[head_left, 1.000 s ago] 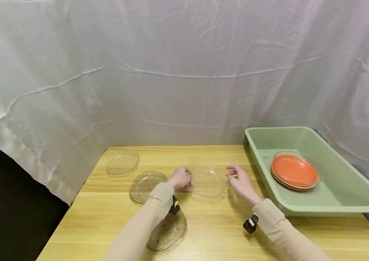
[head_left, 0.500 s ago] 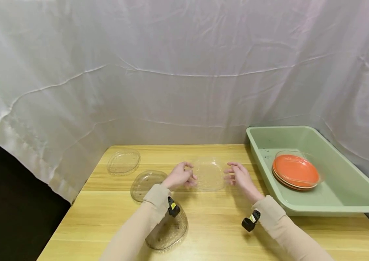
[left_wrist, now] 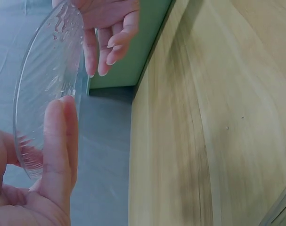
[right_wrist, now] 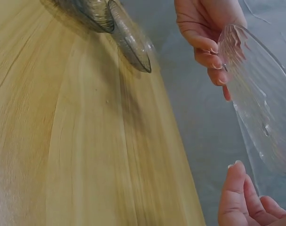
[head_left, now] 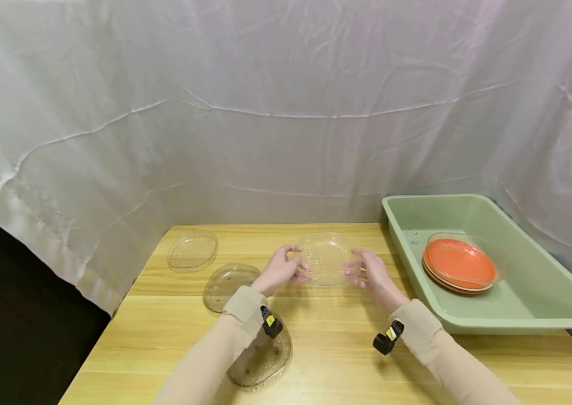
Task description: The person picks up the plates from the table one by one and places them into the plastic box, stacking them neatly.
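Above the wooden table [head_left: 326,349], a clear, rippled plate [head_left: 325,259] is raised between the two hands. My left hand [head_left: 280,269] pinches its left rim; in the left wrist view the thumb and fingers [left_wrist: 57,146] lie on opposite faces. At the right rim is my right hand [head_left: 374,275], fingers loosely extended and spread. In the right wrist view, a gap shows between that hand's fingertips [right_wrist: 236,165] and the plate [right_wrist: 256,99]. Whether any other part of the right hand touches the rim, I cannot tell.
On the right stands a green basin [head_left: 544,298] holding stacked orange plates [head_left: 460,261] with a clear dish on top. Left on the table lie a clear plate [head_left: 192,251], a smoky plate [head_left: 225,284] and another smoky one [head_left: 262,360], partly behind the left forearm.
The clear plate has risen off the table and moved away from the person, its face tilting up. My left hand moved forward with it, and the right hand came closer to its right rim.
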Available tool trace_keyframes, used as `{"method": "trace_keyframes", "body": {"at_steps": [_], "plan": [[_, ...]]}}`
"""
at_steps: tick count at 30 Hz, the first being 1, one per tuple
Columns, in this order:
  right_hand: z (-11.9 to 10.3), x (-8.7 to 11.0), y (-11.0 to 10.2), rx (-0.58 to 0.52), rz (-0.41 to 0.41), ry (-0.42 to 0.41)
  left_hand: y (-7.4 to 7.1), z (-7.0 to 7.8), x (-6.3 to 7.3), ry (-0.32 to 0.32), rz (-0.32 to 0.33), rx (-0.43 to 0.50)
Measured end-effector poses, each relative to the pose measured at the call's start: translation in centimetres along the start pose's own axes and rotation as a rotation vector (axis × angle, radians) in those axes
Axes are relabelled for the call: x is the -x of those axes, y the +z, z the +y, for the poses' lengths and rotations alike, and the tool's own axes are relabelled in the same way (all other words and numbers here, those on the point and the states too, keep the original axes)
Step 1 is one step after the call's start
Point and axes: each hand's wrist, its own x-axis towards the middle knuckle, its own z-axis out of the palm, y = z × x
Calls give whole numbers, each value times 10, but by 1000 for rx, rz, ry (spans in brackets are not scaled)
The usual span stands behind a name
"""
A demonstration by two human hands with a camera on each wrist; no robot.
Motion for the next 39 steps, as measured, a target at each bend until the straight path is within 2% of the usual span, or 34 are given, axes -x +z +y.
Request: {"method": "trace_keyframes", "body": {"at_steps": [5,10,18,29,39], "plan": [[0,-2,1,-40,-22,13,6,0,1,42,25,5],[-1,-1,3,-25,-42,-7,14,-1,1,62,40,16],[2,0,4,2,-42,-38,23,-5,1,71,17,41],[5,-2,0,38,-20,-32,26,-8,2,73,9,42],[-2,2,-4,15,-45,-30,26,-11,-3,70,12,55]]}}
